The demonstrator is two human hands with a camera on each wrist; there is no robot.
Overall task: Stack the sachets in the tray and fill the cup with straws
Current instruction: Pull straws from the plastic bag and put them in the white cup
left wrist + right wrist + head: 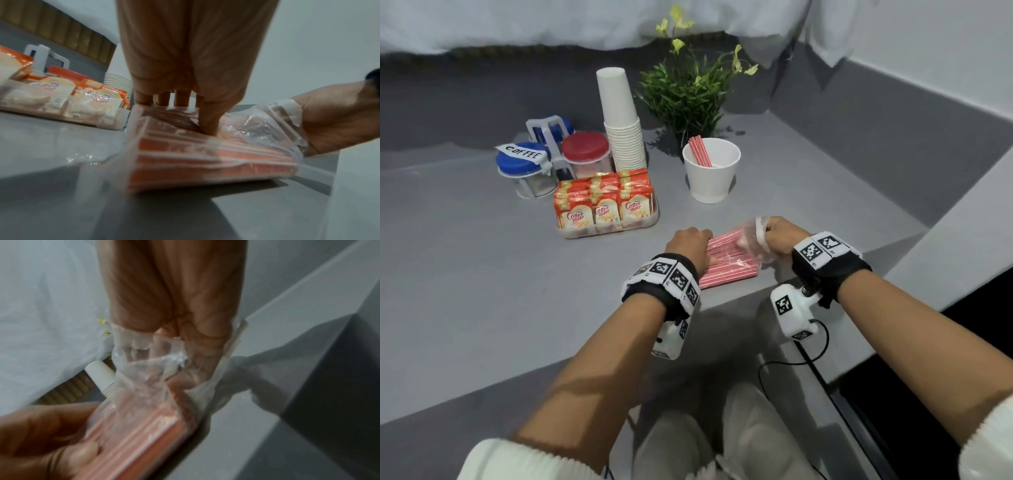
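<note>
- Nearest the person, in front of the white cup [711, 171], a clear plastic bag of straws [726, 262] lies flat on the grey worktop [482, 274].
- The left hand [690, 245] presses down on the bag's left part, thumb [207, 123] on top of the plastic and fingers curled over the far edge.
- The right hand [779, 236] is closed around the crumpled open end of the bag, to the right of the straws; in the right wrist view the loose plastic [148, 363] bunches over its fingers.
- The cup stands upright behind the bag, well apart from it, with a few red-and-white straws [700, 150] leaning against its left inner wall.
- Left of the cup, a clear tray [613, 231] holds orange sachets [604, 198] standing upright in rows.
- Behind the tray is a tall stack of paper cups [621, 116], upside down.
- Left of that stack stand a red-lidded jar [585, 152] and a blue-lidded jar [524, 168] labelled "COFFEE", in a white carrier.
- Behind the cup stands a green plant [688, 92] with yellow flowers.
</note>
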